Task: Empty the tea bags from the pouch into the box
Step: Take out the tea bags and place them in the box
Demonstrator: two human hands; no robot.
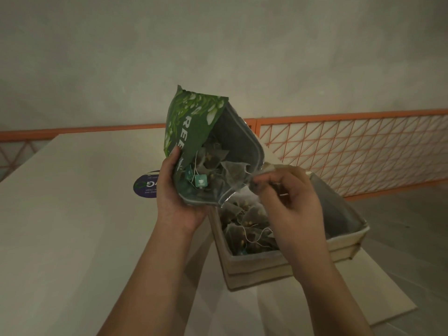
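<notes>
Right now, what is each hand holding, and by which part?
Left hand grips the green pouch by its lower side near the mouth; right hand pinches the opposite mouth rim, above the box.

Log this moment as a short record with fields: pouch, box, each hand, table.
pouch: green pouch, mouth open, tilted toward the box, tea bags inside
box: beige box on the table, some tea bags already in it
left hand: left hand grips the pouch
right hand: right hand pinches the pouch's rim
table: white table, round dark sticker on it
</notes>
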